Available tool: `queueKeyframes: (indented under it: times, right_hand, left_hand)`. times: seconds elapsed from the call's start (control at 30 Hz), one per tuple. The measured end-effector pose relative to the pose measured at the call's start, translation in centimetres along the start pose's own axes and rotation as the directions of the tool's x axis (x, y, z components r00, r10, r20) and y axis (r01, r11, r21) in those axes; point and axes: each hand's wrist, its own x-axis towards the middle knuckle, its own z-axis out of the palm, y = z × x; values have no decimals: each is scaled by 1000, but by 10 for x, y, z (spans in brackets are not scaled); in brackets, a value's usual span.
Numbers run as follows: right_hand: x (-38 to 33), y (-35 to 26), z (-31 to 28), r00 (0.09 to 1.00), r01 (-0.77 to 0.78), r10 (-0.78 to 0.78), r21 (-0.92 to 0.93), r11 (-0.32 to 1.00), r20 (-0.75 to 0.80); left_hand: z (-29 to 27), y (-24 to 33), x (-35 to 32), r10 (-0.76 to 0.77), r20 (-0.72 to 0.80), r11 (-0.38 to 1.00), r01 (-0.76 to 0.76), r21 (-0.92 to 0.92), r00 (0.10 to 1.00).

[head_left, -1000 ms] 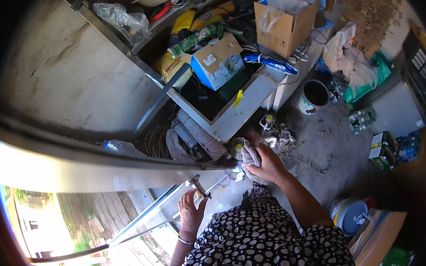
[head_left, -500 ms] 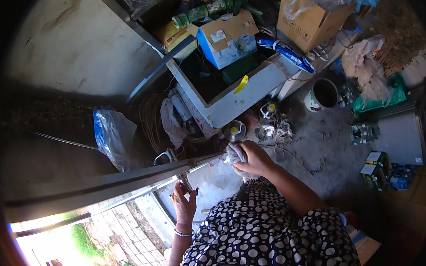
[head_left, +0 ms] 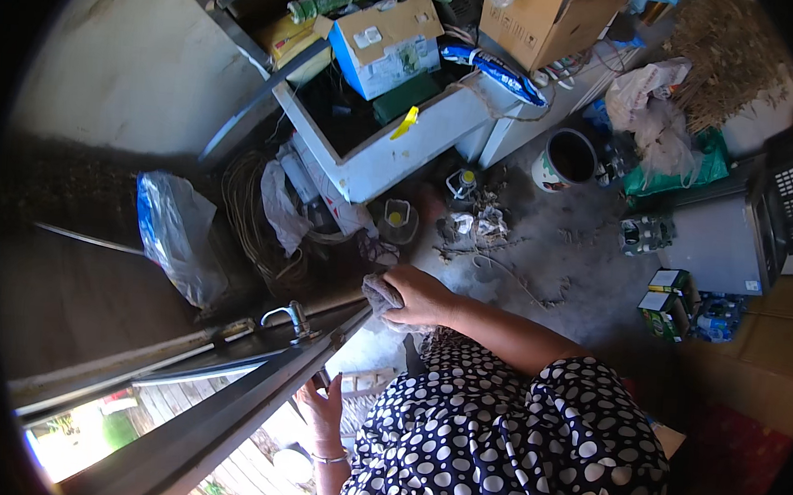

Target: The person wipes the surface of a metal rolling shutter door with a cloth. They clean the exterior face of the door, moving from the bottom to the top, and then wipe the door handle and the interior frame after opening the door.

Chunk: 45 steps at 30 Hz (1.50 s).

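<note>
A greyish, crumpled rag (head_left: 381, 298) is bunched in my right hand (head_left: 419, 298), whose fingers are closed round it. The rag is at the far end of the door's long edge (head_left: 251, 393), seemingly touching it. My left hand (head_left: 320, 417) is on the near side of the door, thumb up and fingers curled at a dark door handle (head_left: 320, 382); the door hides part of them. On the door's other side a curved chrome lever handle (head_left: 294, 317) sticks out. The door stands ajar from its frame (head_left: 126, 358), with daylight showing through.
Beyond the door lie a clear plastic bag (head_left: 179, 239), coiled cable (head_left: 253, 221) and a plastic jug (head_left: 396, 220). A white open-topped cabinet (head_left: 421, 149) holds boxes and clutter. To the right stand a bucket (head_left: 569, 161), small green boxes (head_left: 667, 305) and a grey appliance (head_left: 715, 235).
The door has swung away from its frame towards me, widening the gap. My left hand has moved with its handle, and my right hand with the rag has shifted left in view.
</note>
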Motion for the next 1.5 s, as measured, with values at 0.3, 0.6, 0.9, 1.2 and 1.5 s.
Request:
queueKeyframes:
  times: [0.3, 0.6, 0.9, 1.2, 1.5]
  right_hand:
    - [-17, -7, 35, 992, 91, -95, 47, 995, 88]
    - [7, -40, 66, 921, 232, -254, 108, 967, 297]
    - [44, -118, 92, 798, 336, -336, 94, 937, 501]
    - [79, -185, 153, 571, 489, -438, 141, 861, 694]
    - [7, -277, 239, 148, 578, -699, 513, 635, 699]
  left_hand:
    - [-3, -1, -106, -306, 36, 932, 307, -194, 951]
    - [-40, 72, -191, -436, 134, 892, 447, -64, 890]
    - [-50, 80, -313, -753, -169, 650, 758, -46, 636]
    - [-83, 70, -340, -781, -514, 516, 830, -212, 354]
    - [-95, 80, -315, -776, -556, 468, 863, -190, 298]
